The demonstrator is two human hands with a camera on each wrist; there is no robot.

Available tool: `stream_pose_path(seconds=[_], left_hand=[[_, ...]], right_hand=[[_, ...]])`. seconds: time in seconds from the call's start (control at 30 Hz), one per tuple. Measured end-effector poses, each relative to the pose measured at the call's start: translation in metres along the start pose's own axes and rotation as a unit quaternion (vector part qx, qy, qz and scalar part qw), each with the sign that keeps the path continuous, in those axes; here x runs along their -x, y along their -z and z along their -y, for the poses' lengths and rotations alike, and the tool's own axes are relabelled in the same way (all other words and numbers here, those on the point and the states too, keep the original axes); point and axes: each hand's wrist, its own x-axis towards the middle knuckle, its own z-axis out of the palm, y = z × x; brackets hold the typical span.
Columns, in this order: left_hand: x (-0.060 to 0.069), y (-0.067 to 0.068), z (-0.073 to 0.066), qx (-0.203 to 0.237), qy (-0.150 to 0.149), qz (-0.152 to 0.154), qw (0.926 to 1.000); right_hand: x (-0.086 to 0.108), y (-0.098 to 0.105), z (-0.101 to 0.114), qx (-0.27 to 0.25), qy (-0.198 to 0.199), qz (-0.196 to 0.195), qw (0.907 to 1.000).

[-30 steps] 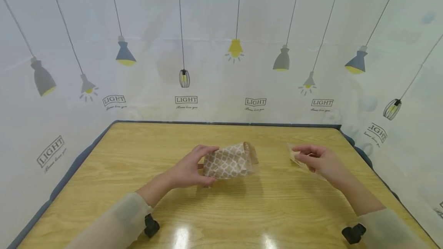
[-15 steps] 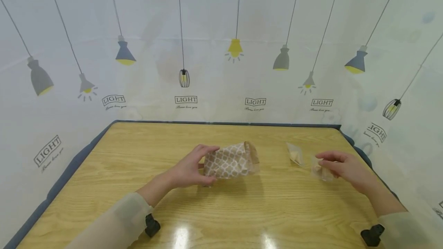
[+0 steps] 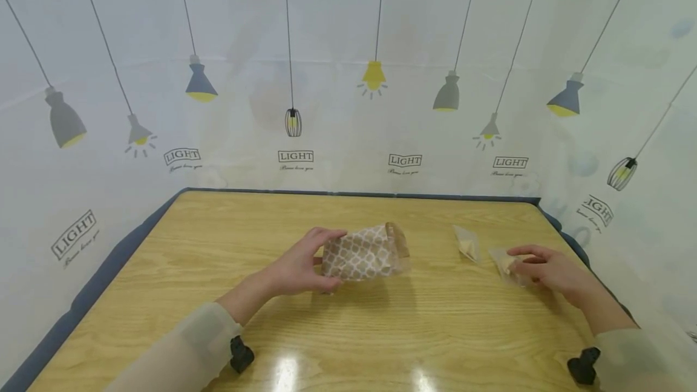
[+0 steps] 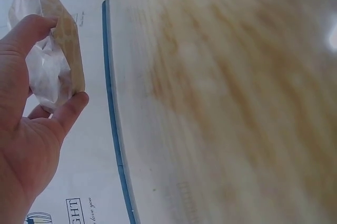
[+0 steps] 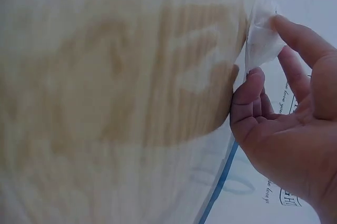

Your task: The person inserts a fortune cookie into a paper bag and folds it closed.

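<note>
My left hand (image 3: 298, 265) grips a brown paper bag (image 3: 359, 254) with a white lattice print, its thumb on one edge and fingers on the other. The bag lies sideways above the tabletop, its mouth to the right. In the left wrist view the bag (image 4: 66, 50) shows a pale, shiny side. At the right, my right hand (image 3: 558, 274) has its fingertips on a small clear packet (image 3: 500, 259) with something pale inside. Fingers partly hide it; the right wrist view shows the packet (image 5: 261, 37) between fingertips. A second small clear packet (image 3: 466, 244) lies just left of it.
The wooden table (image 3: 245, 216) has a blue-grey edge along its back and sides. Behind it hangs a pale backdrop (image 3: 337, 101) printed with lamps and the word LIGHT. Black wrist cameras sit at both cuffs.
My right hand has left the first packet and moved right with the second, which has come down to lie flatter on the table. My left hand and the bag have barely moved.
</note>
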Motion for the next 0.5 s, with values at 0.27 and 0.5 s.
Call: stream_pose_path(seconds=[0.27, 0.5], left_hand=[[-0.0008, 0.0007, -0.0002, -0.001, -0.001, -0.002, 1.0], [0.0001, 0.0004, -0.0009, 0.003, 0.001, -0.001, 1.0]], right_hand=[[0.0003, -0.0029, 0.0037, 0.039, 0.006, 0.005, 0.9992], [0.0031, -0.0025, 0.0061, 0.04, 0.009, 0.014, 0.9991]])
